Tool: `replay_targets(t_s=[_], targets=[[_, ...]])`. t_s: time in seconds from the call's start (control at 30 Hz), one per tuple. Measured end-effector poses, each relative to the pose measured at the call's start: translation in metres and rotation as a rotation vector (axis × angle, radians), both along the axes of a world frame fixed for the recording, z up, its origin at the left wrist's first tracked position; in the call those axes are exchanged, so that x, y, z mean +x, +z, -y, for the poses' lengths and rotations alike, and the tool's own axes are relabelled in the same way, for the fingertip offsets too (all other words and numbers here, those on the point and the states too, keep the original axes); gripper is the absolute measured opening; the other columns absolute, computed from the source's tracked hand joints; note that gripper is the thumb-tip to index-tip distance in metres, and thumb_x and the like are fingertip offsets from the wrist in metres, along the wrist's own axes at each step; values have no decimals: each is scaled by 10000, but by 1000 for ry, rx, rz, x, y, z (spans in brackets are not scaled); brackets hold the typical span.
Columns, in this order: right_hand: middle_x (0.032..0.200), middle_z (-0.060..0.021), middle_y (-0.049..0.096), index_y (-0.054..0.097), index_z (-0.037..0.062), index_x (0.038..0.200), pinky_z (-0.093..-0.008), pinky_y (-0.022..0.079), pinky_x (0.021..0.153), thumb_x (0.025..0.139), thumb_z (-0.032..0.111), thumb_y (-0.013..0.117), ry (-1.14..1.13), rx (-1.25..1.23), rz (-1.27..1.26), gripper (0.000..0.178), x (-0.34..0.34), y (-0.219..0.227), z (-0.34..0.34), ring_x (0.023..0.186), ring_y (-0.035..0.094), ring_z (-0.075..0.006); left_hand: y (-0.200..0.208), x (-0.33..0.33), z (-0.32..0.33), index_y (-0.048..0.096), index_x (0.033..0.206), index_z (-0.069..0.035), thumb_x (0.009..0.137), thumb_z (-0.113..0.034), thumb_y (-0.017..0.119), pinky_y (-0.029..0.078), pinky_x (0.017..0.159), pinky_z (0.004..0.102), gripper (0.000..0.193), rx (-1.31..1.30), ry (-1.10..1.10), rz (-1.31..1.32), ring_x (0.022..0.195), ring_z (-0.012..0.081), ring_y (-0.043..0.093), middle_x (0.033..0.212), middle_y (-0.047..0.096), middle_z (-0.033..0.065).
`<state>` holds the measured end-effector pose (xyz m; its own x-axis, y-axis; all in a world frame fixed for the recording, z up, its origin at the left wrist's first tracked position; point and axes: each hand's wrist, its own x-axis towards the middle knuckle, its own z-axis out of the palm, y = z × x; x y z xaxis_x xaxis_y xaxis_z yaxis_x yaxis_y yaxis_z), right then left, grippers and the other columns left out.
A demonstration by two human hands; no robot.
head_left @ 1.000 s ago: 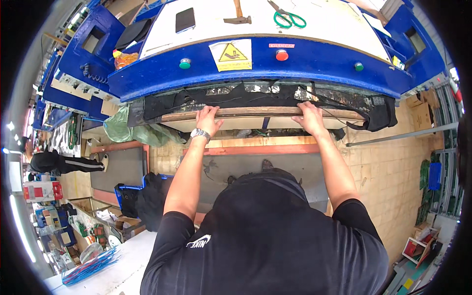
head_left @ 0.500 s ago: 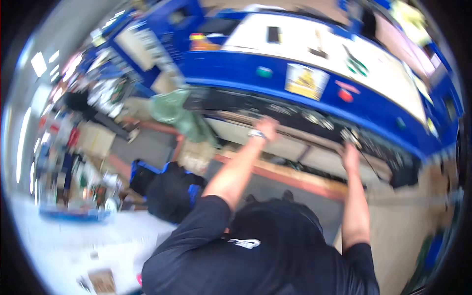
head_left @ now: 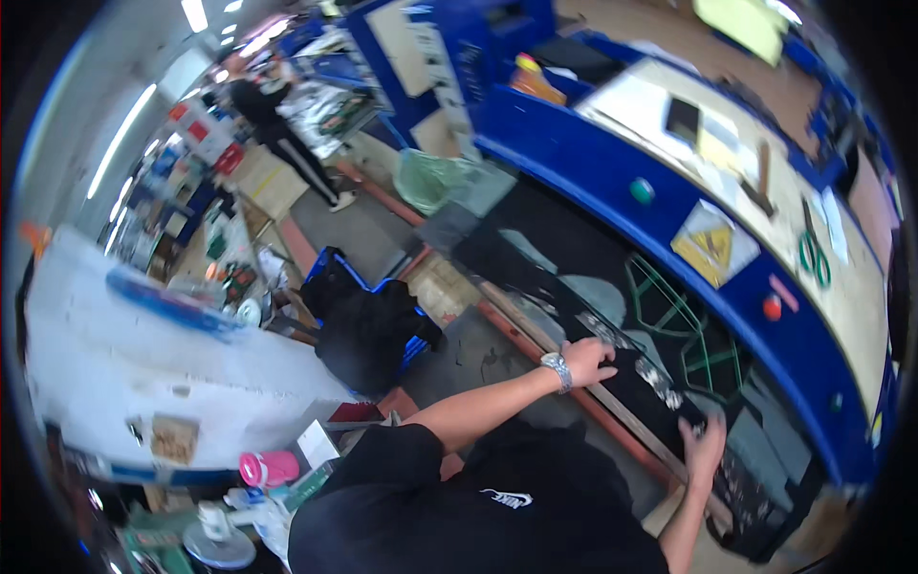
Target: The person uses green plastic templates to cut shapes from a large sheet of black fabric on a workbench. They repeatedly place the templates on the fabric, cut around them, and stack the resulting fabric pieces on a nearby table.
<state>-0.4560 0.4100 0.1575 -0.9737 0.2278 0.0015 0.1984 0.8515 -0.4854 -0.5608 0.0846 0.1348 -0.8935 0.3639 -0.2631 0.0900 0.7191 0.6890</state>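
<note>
A black sheet [head_left: 535, 206] with grey-green shapes showing in it lies along the front of the blue machine. Its near strip has pale, ragged patches. My left hand [head_left: 585, 364], with a metal watch on the wrist, bends its fingers onto the sheet's near part. Further right, my right hand [head_left: 705, 442] pinches at the same sheet close to its edge; the fingertips are partly hidden. Green outline frames [head_left: 669, 306] rest on the sheet beneath the blue beam. A wooden rail [head_left: 626, 416] runs along the sheet's near side.
On the blue beam [head_left: 583, 153] lie a hammer [head_left: 762, 182], green-handled scissors [head_left: 813, 258] and a dark phone-like slab [head_left: 683, 120]. A red button [head_left: 772, 307] sits on its front. A black-filled blue crate [head_left: 368, 330] stands left; a person [head_left: 277, 124] is further off.
My view has swung left and tilted. More of the black sheet and the green frames now show beneath the beam. Both hands remain along the sheet's near side.
</note>
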Motion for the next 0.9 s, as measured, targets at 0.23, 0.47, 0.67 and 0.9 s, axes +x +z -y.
replay_targets(t_s=[0.23,0.47,0.67,0.9], targets=[[1393,-268,465,584,-6,1323,-481,496,989,632,299,909,62,153,35,822,-42,-18,67,1229,546,-443,-49,23,-73,438,1467,24,1061,-201,531,594,838,325,473,710,114,680,1077,217,688,1204,677,138],[1295,-150,550,622,-52,1254,-364,537,872,661,179,879,50,-402,62,686,-45,36,24,1110,623,-286,-33,22,-91,386,1489,52,1045,-223,576,576,905,344,556,691,301,922,1106,265,696,1242,661,221],[1322,-162,559,601,-85,1268,-350,504,961,661,150,863,-85,-248,164,701,-36,75,-51,1171,600,-283,-47,15,-133,568,1209,37,973,-218,699,584,671,273,371,566,167,900,912,212,747,1004,710,127],[1361,-200,538,583,-69,1300,-418,454,1052,679,178,879,-129,124,188,730,1,6,-100,1244,546,-369,8,35,-125,587,1302,35,886,-39,670,463,1016,318,430,862,-260,502,1176,159,576,1353,543,54]])
